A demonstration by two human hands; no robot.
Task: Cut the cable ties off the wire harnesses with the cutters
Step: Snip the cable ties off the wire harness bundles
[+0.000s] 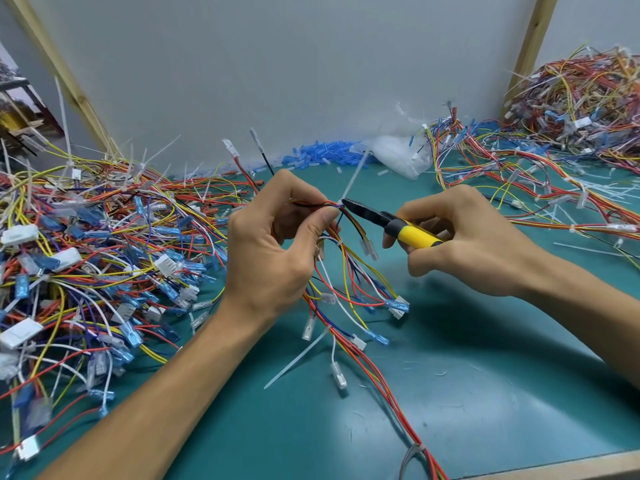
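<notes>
Both hands are closed on something. The left hand (277,244) pinches a wire harness (346,271) between thumb and curled fingers and holds it up off the green worktop (485,375). Loose red, yellow and blue wires hang beneath this hand and trail toward the near edge. The right hand (460,244) has its fingers wrapped round the yellow handles of the cutters (414,233). The black jaws point at the left hand and meet the bundle just beside its fingertips, at the base of a white cable tie (353,178) whose tail sticks up beyond both hands. Whether the jaws have bitten through cannot be told. A second cable tie (298,358) sits on the same harness below the left hand, its tail slanting down over the worktop. Left of the left hand lies a heap of harnesses (86,254). Another pile (581,98) rises far beyond the right hand. Blue sleeves (322,155) and a clear bag (398,154) lie behind both hands.
</notes>
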